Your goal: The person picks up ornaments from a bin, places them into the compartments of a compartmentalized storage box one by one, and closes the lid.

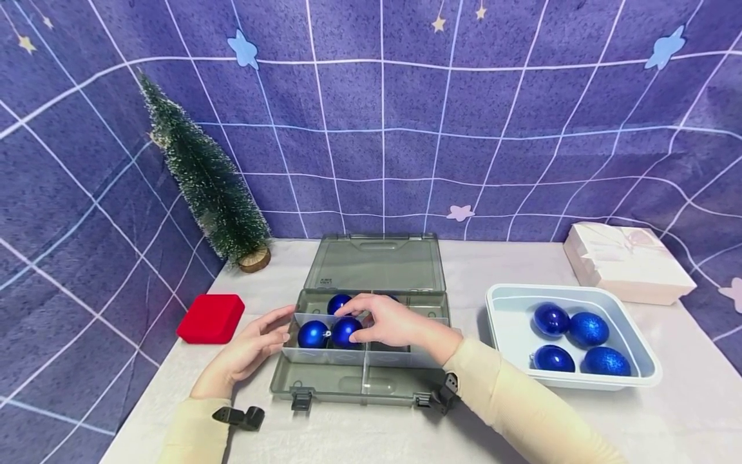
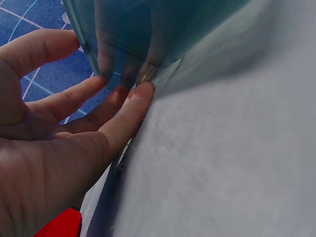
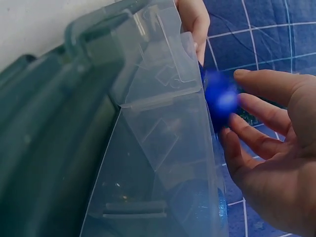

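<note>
A translucent grey-green divider box [image 1: 315, 380] lies with its lid tipped back. My right hand [image 1: 390, 322] reaches over its middle row and pinches a blue Christmas bauble [image 1: 344, 334] between thumb and fingers. Beside that bauble, another blue bauble [image 1: 312, 334] sits in the same row, its silver cap turned toward the held one. One more bauble [image 1: 339, 303] shows in the back row, and a further one is mostly hidden behind my right hand. With fingers loosely extended, my left hand [image 1: 255, 348] touches the box's left side; its fingertips [image 2: 144, 91] meet the wall.
At the right, a white tray [image 1: 652, 367] holds several blue baubles, some glossy and some glittery. Behind it stands a pale pink gift box [image 1: 632, 270]. To the left are a red box [image 1: 211, 319] and a small frosted Christmas tree [image 1: 211, 187] on a wooden base.
</note>
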`<state>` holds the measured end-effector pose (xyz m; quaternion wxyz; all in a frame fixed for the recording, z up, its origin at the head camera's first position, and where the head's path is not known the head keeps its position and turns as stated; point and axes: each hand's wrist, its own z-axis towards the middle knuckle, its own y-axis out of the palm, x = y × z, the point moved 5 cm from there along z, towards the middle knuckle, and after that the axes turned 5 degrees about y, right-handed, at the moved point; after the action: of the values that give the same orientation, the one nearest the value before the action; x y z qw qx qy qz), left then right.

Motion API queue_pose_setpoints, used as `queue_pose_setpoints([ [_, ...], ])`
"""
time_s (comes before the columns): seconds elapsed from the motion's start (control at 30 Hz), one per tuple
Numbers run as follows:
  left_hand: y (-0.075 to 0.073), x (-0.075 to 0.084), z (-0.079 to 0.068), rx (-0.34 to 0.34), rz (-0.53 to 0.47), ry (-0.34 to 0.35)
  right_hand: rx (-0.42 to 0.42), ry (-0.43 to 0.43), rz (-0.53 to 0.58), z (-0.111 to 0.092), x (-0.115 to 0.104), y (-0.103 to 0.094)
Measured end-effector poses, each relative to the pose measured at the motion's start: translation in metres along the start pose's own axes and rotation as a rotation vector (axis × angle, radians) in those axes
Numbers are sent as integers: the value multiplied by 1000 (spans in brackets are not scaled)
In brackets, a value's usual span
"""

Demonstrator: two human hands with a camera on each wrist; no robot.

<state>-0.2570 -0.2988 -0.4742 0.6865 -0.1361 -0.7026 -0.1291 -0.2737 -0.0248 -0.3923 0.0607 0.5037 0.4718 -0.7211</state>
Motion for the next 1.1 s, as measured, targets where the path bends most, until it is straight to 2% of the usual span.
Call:
queue_pose_setpoints([
  [0.13, 0, 0, -1, 2, 4, -2, 18, -16, -6, -4, -2, -5],
  [0.3, 1, 1, -2, 4, -6, 2, 57, -35, 66, -15, -5, -17],
  [0.67, 0, 0, -3, 7, -2, -1, 193, -72, 289, -73, -13, -58],
  [0.83, -1, 0, -2, 2, 3, -6, 269, -99, 262, -109, -6, -81],
  [1.1, -1, 0, -1, -3, 7, -3, 446, -106, 172, -170, 11, -122],
])
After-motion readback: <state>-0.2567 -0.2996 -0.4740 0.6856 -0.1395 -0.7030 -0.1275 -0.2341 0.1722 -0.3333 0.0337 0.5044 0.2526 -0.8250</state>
